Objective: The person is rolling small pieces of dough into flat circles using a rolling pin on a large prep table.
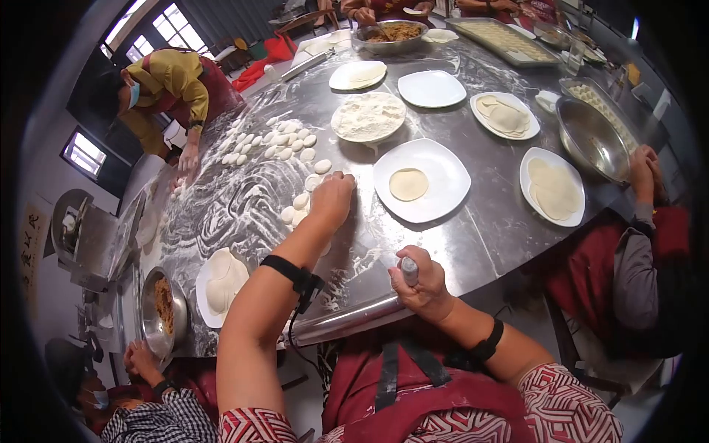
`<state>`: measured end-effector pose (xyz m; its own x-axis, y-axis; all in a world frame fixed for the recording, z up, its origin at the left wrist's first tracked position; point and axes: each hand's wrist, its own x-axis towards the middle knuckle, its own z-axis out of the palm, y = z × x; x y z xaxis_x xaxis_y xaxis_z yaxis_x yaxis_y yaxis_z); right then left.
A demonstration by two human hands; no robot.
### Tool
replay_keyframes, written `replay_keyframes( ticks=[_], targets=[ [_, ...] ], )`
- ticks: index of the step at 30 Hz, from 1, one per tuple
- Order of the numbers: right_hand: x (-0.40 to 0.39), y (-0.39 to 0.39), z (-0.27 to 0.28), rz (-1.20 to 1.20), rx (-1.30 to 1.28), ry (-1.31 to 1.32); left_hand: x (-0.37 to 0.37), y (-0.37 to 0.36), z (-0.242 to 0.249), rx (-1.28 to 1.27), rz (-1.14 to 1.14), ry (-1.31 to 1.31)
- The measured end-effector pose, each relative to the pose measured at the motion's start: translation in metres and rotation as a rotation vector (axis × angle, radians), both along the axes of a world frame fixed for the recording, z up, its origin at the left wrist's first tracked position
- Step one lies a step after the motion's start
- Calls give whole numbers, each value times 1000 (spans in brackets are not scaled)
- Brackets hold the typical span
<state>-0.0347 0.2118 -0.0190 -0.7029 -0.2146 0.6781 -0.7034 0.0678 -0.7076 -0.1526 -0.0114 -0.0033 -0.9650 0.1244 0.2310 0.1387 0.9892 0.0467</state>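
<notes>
My left hand point(332, 201) reaches over the steel table beside flattened dough pieces point(300, 201). Its fingers curl down, and the back of the hand hides what they hold, if anything. In my right hand point(428, 288), near the table's front edge, a small rolling pin point(409, 272) is gripped with one end sticking up. Just beyond that hand stands a white square plate point(450, 181) bearing a single round dough wrapper point(408, 184). More floured dough pieces point(284, 140) lie scattered farther back on the left.
A bowl of flour point(368, 118) stands behind the plate. Plates of wrappers point(554, 190) and a steel bowl point(591, 140) are on the right. A bowl of filling point(164, 306) sits at left. Co-workers surround the table; one in yellow point(166, 88) leans over it.
</notes>
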Motion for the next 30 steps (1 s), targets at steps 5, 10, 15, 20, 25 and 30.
replay_keyframes(
  ticks=[5,10,15,20,25,30],
  targets=[
    [0,5,5,98,5,-44,18,-3,19,82,12,58],
    [10,12,16,68,33,-101,89,3,23,954,55,-473],
    [-8,-6,12,104,-24,-306,142,13,7,602,85,-299],
    [-37,-30,10,20,50,-167,148,18,1,723,-16,-338],
    [-9,-11,-6,-122,60,-37,161,4,-5,772,131,-304],
    [-48,-45,-3,-186,98,81,164,14,12,597,158,-328]
  ],
)
